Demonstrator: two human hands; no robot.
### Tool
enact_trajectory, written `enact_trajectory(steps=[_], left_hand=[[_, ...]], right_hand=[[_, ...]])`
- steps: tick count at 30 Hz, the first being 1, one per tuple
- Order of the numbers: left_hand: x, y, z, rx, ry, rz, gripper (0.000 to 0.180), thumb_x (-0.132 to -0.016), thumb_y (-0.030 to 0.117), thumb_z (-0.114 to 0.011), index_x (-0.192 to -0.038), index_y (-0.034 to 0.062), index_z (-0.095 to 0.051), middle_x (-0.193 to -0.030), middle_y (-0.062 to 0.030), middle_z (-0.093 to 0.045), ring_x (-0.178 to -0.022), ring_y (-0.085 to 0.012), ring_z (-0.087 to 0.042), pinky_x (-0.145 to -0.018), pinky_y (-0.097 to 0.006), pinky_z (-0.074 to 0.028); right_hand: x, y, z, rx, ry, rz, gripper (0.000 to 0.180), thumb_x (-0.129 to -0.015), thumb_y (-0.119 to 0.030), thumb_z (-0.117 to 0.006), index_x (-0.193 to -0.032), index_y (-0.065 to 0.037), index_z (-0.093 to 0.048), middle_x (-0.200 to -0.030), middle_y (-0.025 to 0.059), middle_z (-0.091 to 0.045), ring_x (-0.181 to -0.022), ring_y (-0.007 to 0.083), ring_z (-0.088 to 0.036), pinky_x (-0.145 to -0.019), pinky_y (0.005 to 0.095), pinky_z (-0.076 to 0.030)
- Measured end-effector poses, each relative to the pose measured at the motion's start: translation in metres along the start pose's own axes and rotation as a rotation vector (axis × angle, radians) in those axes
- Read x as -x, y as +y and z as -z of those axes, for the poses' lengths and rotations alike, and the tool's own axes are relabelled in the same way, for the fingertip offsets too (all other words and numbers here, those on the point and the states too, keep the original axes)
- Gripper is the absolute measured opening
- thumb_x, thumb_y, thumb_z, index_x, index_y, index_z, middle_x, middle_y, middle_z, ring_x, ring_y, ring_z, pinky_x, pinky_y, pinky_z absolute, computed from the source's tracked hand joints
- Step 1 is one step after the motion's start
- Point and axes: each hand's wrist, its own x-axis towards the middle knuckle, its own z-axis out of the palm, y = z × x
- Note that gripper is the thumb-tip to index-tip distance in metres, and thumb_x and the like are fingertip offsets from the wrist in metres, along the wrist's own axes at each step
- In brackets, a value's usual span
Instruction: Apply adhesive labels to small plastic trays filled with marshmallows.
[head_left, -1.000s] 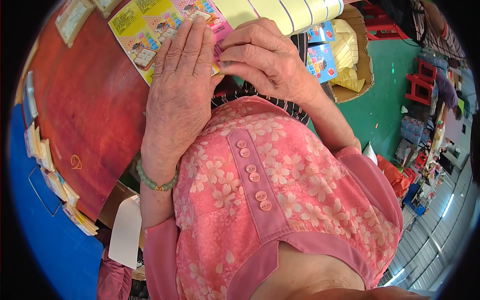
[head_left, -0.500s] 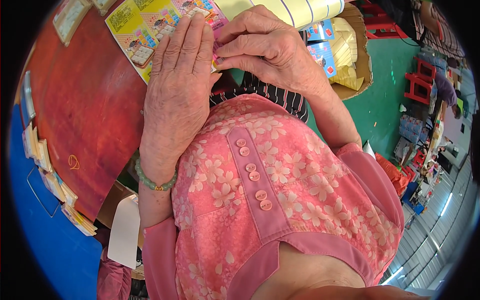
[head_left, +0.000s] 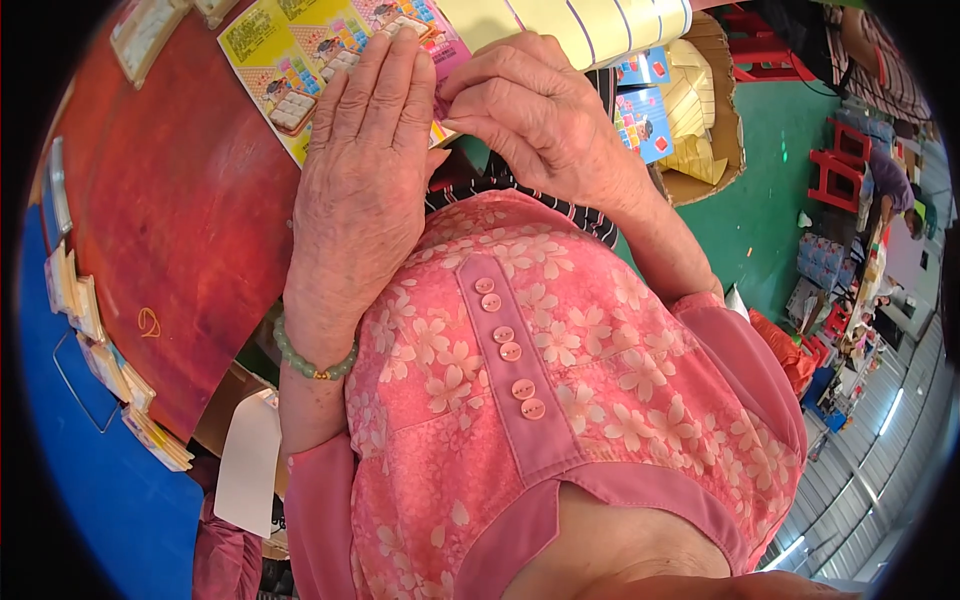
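A printed sheet (head_left: 262,50) in yellow and pink, with pictures of small coloured blocks, lies on the red tabletop. My left hand (head_left: 365,190) rests flat on it, fingers stretched out and side by side; a green bead bracelet circles that wrist. At the sheet's pink near-right edge, the fingers of my right hand (head_left: 555,120) are pinched together on the sheet, their tips partly hidden. Just beyond the right hand, a pale yellow sheet with dark lines (head_left: 600,28) curves over like a roll and reaches past the table's edge.
The red table (head_left: 170,200) stretches to the left, with white tiles in a tray (head_left: 145,38) at its far side. Small boxes (head_left: 95,310) line the blue surface (head_left: 110,480) farther left. On the right, a cardboard carton (head_left: 735,120) holds blue printed pieces and yellow folded sheets. Red stools (head_left: 838,178) stand beyond.
Both hands and the printed sheet have shifted slightly right and nearer. My right fingers have curled closer together at the sheet's edge. The left hand stays flat.
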Motion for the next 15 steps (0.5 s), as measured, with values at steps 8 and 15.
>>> enact_trajectory(steps=[8, 15], left_hand=[[-0.001, 0.002, -0.001, 0.115, 0.050, 0.048, 0.073, -0.079, 0.011, -0.064, -0.140, -0.0032, -0.026, -0.147, -0.0192, -0.024, -0.134, -0.0341, -0.028, -0.109, -0.042, -0.027], [-0.005, 0.007, 0.006, 0.050, 0.028, 0.051, 0.075, -0.076, 0.012, -0.066, -0.137, -0.0067, -0.026, -0.146, -0.0235, -0.022, -0.134, -0.0370, -0.027, -0.110, -0.044, -0.026]], right_hand=[[-0.005, -0.007, 0.003, -0.053, 0.090, -0.272, 0.005, -0.086, -0.005, -0.058, -0.090, -0.002, -0.058, -0.087, 0.0088, -0.061, -0.080, 0.0254, -0.058, -0.071, 0.0325, -0.046], [-0.022, -0.008, 0.037, -0.264, 0.126, -0.544, 0.011, -0.095, -0.007, -0.049, -0.096, 0.002, -0.055, -0.085, 0.0024, -0.059, -0.082, 0.0075, -0.054, -0.075, 0.0210, -0.044]])
